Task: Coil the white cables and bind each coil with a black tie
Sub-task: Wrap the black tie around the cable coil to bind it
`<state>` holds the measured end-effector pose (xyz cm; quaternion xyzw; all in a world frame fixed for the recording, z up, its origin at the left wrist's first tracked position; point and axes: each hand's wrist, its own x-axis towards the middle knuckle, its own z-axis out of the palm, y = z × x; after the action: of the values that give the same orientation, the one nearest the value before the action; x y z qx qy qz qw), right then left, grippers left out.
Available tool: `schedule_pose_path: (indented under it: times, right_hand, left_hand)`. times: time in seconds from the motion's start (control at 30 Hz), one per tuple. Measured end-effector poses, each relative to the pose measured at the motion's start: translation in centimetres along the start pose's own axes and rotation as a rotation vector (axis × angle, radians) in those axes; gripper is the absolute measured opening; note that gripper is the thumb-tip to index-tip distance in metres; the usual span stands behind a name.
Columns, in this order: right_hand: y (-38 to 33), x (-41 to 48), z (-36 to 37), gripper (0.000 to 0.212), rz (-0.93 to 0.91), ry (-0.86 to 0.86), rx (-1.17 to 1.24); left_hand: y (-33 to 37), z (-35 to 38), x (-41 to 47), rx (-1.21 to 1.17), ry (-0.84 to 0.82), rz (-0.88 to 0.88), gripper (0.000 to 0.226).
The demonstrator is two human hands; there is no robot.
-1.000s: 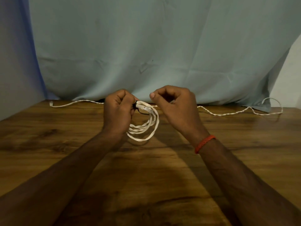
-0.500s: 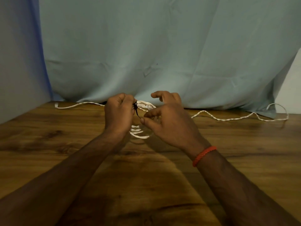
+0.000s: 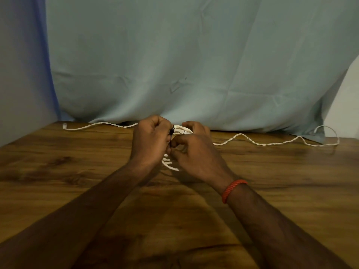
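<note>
While the left hand grips the white coil at frame centre above the table, the right hand pinches the black tie. A loose white cable lies at right.

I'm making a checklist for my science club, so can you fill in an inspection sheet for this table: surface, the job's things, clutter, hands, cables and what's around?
Surface: wooden table, brown, grain showing.
Job's things: coil of white cable held between both hands; black tie near its top.
Clutter: nothing seen.
Hands: left hand grips the coil; right hand seems to pinch the black tie.
Cables: loose white cable lies uncoiled along the far edge, with another stretch at far left; cannot tell whether they join behind the hands.
Surroundings: pale blue cloth hangs behind; orange wristband on the right wrist.
</note>
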<state>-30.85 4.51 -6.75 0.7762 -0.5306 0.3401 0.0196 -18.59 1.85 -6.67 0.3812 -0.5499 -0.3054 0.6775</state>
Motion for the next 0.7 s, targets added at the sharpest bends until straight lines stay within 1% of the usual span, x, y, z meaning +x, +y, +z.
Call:
schedule_pose_path:
  times: [0.07, 0.17, 0.3, 0.37, 0.47, 0.57, 0.63, 0.7]
  right_hand:
    - [-0.2, 0.2, -0.1, 0.01, 0.027, -0.006, 0.058]
    - [-0.5, 0.2, -0.5, 0.012, 0.008, 0.012, 0.044]
    - [-0.9, 0.0, -1.6, 0.019, -0.028, 0.094, 0.012]
    - [-1.1, 0.1, -2.2, 0.021, -0.038, 0.148, 0.044]
    - [-1.5, 0.3, -3.1, 0.021, 0.016, 0.147, 0.184]
    - [-1.6, 0.4, -3.5, 0.023, 0.04, 0.127, 0.429]
    - [-1.7, 0.4, -3.8, 0.026, 0.078, 0.121, 0.582]
    - [-1.8, 0.2, -3.8, 0.03, 0.123, 0.141, 0.642]
  left_hand:
    - [0.1, 0.0, -0.1, 0.023, 0.018, 0.042, 0.02]
    - [0.2, -0.1, -0.3, 0.097, 0.03, 0.142, 0.015]
    - [-0.3, -0.5, 0.2, 0.175, 0.045, 0.218, 0.01]
    - [-0.5, -0.7, 0.3, 0.21, 0.042, 0.258, 0.011]
    - [-0.7, -0.6, 0.2, 0.258, 0.031, 0.334, 0.013]
    - [-0.8, -0.5, 0.1, 0.293, 0.03, 0.398, 0.019]
    - [-0.8, -0.5, 0.1, 0.315, 0.028, 0.429, 0.017]
    - [-0.7, -0.6, 0.2, 0.356, 0.02, 0.463, 0.015]
